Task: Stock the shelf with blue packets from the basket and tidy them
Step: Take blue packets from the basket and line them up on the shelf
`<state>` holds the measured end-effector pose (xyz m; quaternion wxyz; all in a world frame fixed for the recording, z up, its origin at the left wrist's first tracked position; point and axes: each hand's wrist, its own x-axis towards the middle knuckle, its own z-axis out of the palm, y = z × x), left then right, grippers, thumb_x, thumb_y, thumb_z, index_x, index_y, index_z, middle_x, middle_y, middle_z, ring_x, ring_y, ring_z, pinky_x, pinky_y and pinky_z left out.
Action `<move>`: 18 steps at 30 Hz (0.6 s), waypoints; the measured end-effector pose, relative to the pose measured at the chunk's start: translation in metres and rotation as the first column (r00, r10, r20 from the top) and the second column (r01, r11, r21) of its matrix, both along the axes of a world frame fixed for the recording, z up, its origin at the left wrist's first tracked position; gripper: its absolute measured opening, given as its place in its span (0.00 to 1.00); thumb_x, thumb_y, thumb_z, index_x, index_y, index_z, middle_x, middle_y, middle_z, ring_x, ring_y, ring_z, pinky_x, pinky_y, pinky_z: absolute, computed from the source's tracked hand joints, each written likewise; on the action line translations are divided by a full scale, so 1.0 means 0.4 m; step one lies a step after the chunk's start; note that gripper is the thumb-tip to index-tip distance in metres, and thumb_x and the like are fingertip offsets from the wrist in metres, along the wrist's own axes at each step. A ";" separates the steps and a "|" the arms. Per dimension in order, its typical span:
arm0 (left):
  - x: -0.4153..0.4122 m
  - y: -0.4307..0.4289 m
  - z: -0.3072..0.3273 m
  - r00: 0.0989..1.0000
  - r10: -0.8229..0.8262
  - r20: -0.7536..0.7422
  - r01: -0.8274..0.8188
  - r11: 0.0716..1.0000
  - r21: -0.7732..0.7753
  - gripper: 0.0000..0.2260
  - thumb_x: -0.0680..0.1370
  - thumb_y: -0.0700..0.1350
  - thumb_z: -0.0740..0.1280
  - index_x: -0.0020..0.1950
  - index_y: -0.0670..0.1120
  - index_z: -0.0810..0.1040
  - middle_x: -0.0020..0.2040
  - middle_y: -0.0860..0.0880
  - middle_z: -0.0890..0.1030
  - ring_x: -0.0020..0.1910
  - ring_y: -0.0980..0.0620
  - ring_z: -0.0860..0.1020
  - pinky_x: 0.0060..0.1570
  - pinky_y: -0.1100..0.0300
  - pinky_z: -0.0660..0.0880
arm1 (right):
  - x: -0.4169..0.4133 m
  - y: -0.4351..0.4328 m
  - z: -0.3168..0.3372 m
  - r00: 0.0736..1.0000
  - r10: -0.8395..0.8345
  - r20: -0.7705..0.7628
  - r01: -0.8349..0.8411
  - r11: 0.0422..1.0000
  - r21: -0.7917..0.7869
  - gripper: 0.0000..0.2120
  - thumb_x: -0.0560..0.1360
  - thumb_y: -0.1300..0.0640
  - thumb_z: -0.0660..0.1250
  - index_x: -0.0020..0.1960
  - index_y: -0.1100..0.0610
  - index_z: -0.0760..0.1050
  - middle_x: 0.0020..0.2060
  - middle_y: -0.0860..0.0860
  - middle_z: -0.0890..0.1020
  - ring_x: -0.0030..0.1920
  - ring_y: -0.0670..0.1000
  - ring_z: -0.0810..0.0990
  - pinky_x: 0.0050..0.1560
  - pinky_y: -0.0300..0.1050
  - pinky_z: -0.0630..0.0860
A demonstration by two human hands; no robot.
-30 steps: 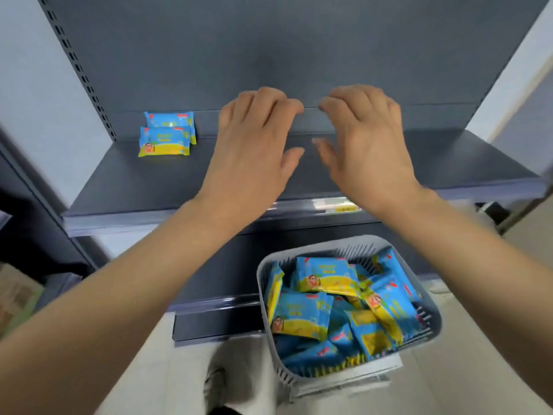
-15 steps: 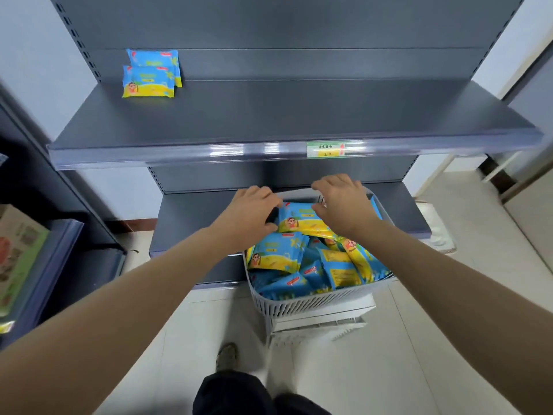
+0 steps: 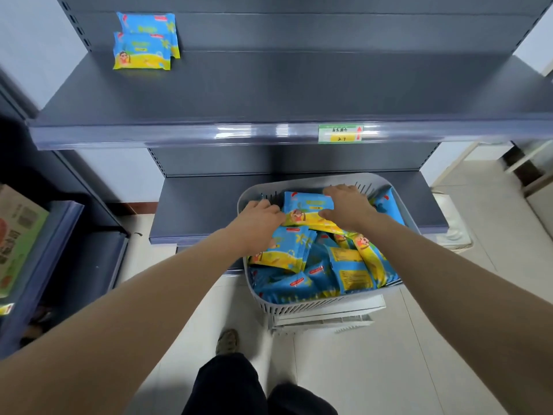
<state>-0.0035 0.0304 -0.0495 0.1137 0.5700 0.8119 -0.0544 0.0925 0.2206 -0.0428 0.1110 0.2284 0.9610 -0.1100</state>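
Head view, looking down at the grey slotted basket (image 3: 317, 305), and it is heaped with blue packets (image 3: 299, 284): sky-blue wrappers, a yellow band along the bottom edge, a small red tag at a top corner and a cartoon figure at one end. They lie at all angles, some flat, some on edge, and one shows a yellow back panel with fine print too small to read. Both hands are in the basket, set apart with one packet between them. The left hand (image 3: 263, 215) has its fingers curled over the left end of the top packet (image 3: 306, 205), and the right hand (image 3: 348, 206) clamps the right end, fingers over the top edge and thumb on the yellow band. That packet lies face up at the far side of the pile, near the basket's back wall. The basket stands in front of the lower shelf (image 3: 197, 209). On the upper shelf (image 3: 284, 91), far back in the left corner, are two shelved packets (image 3: 140, 52), face up, the nearer one overlapping the one behind it. A green and yellow price label (image 3: 340, 133) sits in the upper shelf's front rail. A cardboard box (image 3: 18, 232) is at the left edge, and a shoe (image 3: 227, 341) rests on the tiled floor (image 3: 434, 339).
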 end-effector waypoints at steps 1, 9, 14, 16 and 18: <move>0.001 0.007 -0.008 1.000 -0.020 -0.021 0.019 0.999 -0.026 0.23 0.73 0.49 0.66 0.67 0.47 0.67 0.61 0.47 0.71 0.61 0.46 0.67 0.64 0.52 0.60 | -0.005 0.008 -0.011 1.000 -0.011 0.016 0.012 0.999 -0.030 0.29 0.76 0.46 0.64 0.72 0.56 0.61 0.70 0.57 0.66 0.70 0.61 0.62 0.67 0.56 0.63; 0.006 0.041 -0.066 0.980 -0.079 -0.185 0.062 0.994 -0.094 0.21 0.73 0.46 0.65 0.65 0.45 0.68 0.57 0.47 0.76 0.59 0.46 0.68 0.66 0.48 0.54 | -0.012 0.055 -0.074 0.993 -0.072 0.088 0.090 0.972 -0.215 0.38 0.73 0.44 0.67 0.75 0.56 0.54 0.73 0.57 0.59 0.71 0.63 0.59 0.70 0.56 0.62; -0.007 0.047 -0.072 0.990 -0.045 -0.136 0.030 0.994 -0.105 0.26 0.70 0.48 0.67 0.67 0.49 0.65 0.51 0.47 0.78 0.58 0.46 0.68 0.69 0.47 0.50 | -0.008 0.058 -0.080 0.991 -0.129 0.046 0.136 0.964 -0.228 0.39 0.67 0.48 0.74 0.70 0.58 0.59 0.68 0.58 0.66 0.67 0.61 0.64 0.65 0.57 0.67; -0.014 0.045 -0.070 0.996 -0.021 -0.082 0.014 0.996 -0.085 0.27 0.69 0.48 0.68 0.67 0.51 0.65 0.52 0.46 0.77 0.59 0.46 0.69 0.70 0.47 0.45 | -0.003 0.056 -0.077 0.989 -0.147 0.033 0.150 0.982 -0.117 0.39 0.67 0.47 0.75 0.70 0.58 0.60 0.67 0.59 0.65 0.67 0.61 0.63 0.65 0.59 0.66; -0.020 0.040 -0.061 1.000 0.006 -0.013 -0.007 0.997 -0.072 0.23 0.69 0.48 0.69 0.62 0.52 0.68 0.52 0.47 0.77 0.59 0.47 0.70 0.71 0.48 0.44 | 0.001 0.055 -0.069 0.989 -0.143 0.045 0.146 0.987 -0.068 0.35 0.68 0.47 0.74 0.69 0.59 0.64 0.65 0.60 0.66 0.66 0.62 0.63 0.64 0.58 0.65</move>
